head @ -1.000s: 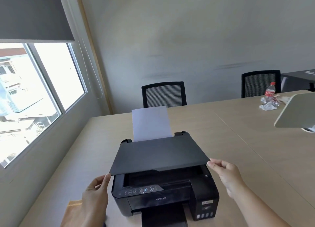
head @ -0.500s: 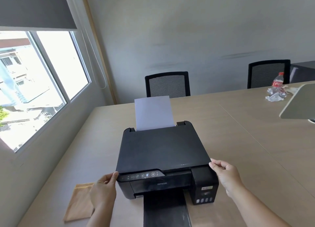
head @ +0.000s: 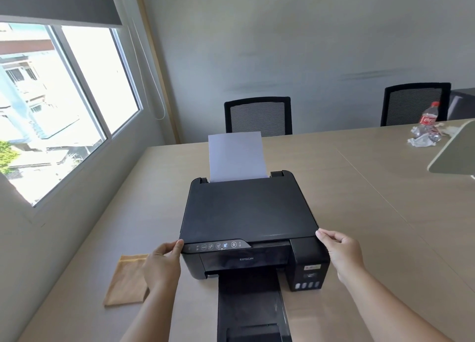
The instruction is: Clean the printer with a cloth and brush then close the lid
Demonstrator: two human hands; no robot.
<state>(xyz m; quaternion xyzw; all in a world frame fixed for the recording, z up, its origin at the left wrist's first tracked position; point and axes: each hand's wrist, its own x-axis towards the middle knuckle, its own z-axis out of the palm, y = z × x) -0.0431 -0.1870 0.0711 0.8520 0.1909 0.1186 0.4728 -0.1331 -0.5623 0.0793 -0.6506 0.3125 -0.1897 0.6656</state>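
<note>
Lid (head: 248,208) down flat on printer (head: 257,254) | left hand (head: 162,262), right hand (head: 343,249): grip pinching lid's front corners | cloth (head: 127,280) on counter (head: 359,213) at 9 o'clock | bottle (head: 428,120) at 2 o'clock

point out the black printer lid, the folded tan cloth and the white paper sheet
black printer lid (head: 248,208), head view, middle of its flat top
folded tan cloth (head: 127,281), head view, centre of the fabric
white paper sheet (head: 236,156), head view, middle of the upright page

The single head-mounted wide-angle camera looks forward and down across the table (head: 359,213). The printer (head: 249,213) sits near at 6 o'clock, the window (head: 59,105) at 9 o'clock, two chairs far at 12 to 2 o'clock.
</note>
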